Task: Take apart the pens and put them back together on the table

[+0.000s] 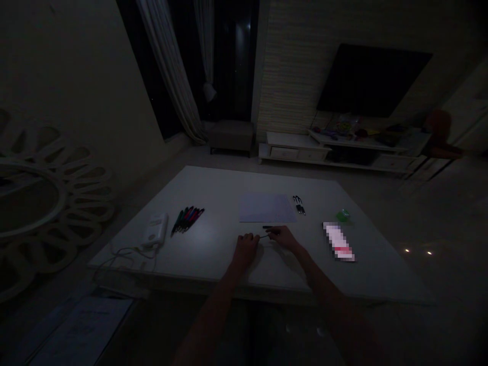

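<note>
The thin dark item [267, 227] at the right hand [282, 238], too dim to identify

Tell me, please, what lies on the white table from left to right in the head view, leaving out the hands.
White plastic device with a cable → bundle of coloured pens → sheet of paper → small black-and-silver items → blurred pink-and-white package

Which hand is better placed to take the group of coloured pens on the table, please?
Left, probably: the left hand is nearer the coloured pens and seems free, while the right hand is farther away and seems to hold a thin dark item.
</note>
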`<state>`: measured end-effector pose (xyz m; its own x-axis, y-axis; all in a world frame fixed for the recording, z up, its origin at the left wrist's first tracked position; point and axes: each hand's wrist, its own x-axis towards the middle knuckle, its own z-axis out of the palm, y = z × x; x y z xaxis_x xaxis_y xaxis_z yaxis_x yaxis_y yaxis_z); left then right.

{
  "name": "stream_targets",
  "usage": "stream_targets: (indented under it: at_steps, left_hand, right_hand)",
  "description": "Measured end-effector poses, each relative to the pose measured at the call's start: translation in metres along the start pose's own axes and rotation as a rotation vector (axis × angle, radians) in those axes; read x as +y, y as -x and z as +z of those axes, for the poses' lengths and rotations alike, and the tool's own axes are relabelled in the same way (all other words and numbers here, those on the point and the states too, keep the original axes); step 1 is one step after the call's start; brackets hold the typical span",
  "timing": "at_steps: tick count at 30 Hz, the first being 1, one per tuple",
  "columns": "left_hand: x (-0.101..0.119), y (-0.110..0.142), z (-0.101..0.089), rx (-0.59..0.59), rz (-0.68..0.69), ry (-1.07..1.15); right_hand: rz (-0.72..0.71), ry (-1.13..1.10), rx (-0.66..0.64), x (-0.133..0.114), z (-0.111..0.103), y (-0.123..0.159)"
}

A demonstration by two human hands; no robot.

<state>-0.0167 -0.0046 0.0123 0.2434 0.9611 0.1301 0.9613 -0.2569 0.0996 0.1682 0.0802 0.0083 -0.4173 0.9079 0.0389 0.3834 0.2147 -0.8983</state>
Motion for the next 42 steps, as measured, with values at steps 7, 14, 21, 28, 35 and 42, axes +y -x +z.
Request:
stream_targets:
  at_steps: [7, 14, 21, 28, 35, 42]
  left_hand:
    - [0.0, 0.0, 0.0, -0.018, 0.002, 0.009]
    - [-0.001, 0.001, 0.002, 0.018, -0.04, 0.041]
    - [0.0, -0.001, 0.001, -0.005, -0.07, 0.034]
    - [-0.002, -0.001, 0.002, 0.023, -0.055, 0.045]
    - [-0.002, -0.001, 0.004, 0.05, -0.038, 0.016]
    - [-0.003, -0.001, 0.006, 0.057, -0.042, 0.027]
  right_hand:
    - [-0.007, 0.036, -0.15, -0.007, 0.01, -0.006]
    - [-0.033, 0.31, 0.239, 0.022, -0.004, -0.012]
    - [-0.079, 0.433, 0.391, 0.033, 0.007, -0.017]
    - [-0.091, 0.207, 0.212, 0.03, -0.021, 0.01]
    - [-0.172, 0.178, 0.147, 0.013, -0.024, 0.018]
    - [-0.215, 0.176, 0.121, 0.001, -0.018, 0.016]
